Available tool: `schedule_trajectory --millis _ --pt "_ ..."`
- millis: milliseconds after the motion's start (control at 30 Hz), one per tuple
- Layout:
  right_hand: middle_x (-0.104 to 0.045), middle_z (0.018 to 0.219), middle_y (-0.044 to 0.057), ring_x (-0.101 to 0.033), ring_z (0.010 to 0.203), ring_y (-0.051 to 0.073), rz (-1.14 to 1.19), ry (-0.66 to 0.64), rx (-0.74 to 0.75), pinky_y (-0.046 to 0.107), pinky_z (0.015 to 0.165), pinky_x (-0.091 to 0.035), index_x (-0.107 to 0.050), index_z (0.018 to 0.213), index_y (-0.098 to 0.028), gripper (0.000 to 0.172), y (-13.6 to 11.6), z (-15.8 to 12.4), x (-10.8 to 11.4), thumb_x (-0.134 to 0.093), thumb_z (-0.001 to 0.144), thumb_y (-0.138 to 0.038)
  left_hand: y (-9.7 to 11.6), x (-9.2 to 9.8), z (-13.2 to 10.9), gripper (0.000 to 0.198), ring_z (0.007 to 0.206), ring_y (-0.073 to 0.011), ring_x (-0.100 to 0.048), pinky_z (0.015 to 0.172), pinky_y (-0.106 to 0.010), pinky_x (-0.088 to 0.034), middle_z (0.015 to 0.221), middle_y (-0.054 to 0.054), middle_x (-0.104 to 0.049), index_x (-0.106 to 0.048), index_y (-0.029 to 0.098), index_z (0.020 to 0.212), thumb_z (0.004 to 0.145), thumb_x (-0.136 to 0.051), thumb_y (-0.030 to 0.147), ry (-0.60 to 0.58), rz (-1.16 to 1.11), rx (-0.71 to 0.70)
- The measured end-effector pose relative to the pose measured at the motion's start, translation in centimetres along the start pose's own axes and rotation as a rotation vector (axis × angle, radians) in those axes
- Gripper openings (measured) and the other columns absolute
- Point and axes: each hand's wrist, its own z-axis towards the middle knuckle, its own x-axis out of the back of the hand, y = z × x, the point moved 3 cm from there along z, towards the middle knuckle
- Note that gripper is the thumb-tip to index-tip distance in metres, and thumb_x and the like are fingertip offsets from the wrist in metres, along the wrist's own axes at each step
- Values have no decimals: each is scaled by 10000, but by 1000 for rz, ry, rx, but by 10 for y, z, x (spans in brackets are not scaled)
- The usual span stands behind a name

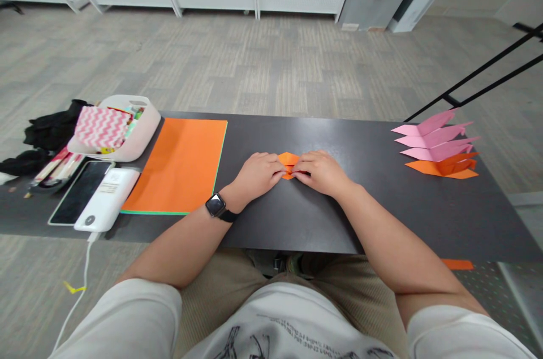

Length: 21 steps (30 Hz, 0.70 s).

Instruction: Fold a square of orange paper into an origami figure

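Observation:
A small folded piece of orange paper [288,159] lies on the dark table in front of me, partly covered by my fingers. My left hand [263,173] grips its left side, fingertips pressed together at the edge. On the opposite side my right hand [319,171] pinches the paper between thumb and fingers. Both hands rest low at the tabletop, and the lower part of the folds is hard to make out. A black watch [216,205] is on my left wrist.
Left of my hands lies a stack of orange sheets [180,161]. Beyond it are a white power bank [107,200], a phone [78,189] and a white basket [142,127]. Pink folded paper figures [432,138] and an orange one [445,167] stand at the right.

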Motion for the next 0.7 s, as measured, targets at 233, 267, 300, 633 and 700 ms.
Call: schedule_trajectory --millis 233,267,300,633,700 --pt "-791 1005 42 -699 944 227 32 -5 -55 360 826 -409 -810 1031 -266 164 0 0 -2 -648 1054 -265 -1 5 -3 206 975 -253 -689 855 -398 -491 1026 -72 -754 -811 214 1034 1073 -643 326 -6 -25 89" --pt "-794 1013 44 -702 948 230 35 2 -69 359 832 -414 -803 1048 -267 148 1 0 -2 -655 1050 -267 -1 6 -3 193 978 -252 -689 861 -396 -493 1028 -71 -751 -805 212 1020 1067 -650 318 0 -41 98" --pt "-796 1020 46 -705 952 233 36 12 -84 360 838 -418 -795 1064 -267 131 1 0 -2 -666 1043 -268 -1 6 -4 187 979 -252 -687 865 -398 -495 1031 -70 -749 -799 210 1006 1063 -655 314 5 -52 105" --pt "-800 938 18 -713 881 220 90 22 -122 357 828 -416 -757 1033 -261 70 -1 1 -1 -690 1014 -253 4 6 -7 252 960 -267 -670 845 -430 -462 1009 -63 -748 -773 211 966 1085 -620 372 9 -26 164" --pt "-801 934 21 -714 875 221 91 30 -130 357 824 -417 -757 1032 -258 78 -2 1 -1 -680 1019 -266 5 5 -6 272 951 -268 -669 844 -432 -457 1002 -65 -747 -761 211 929 1085 -615 378 16 -20 179"
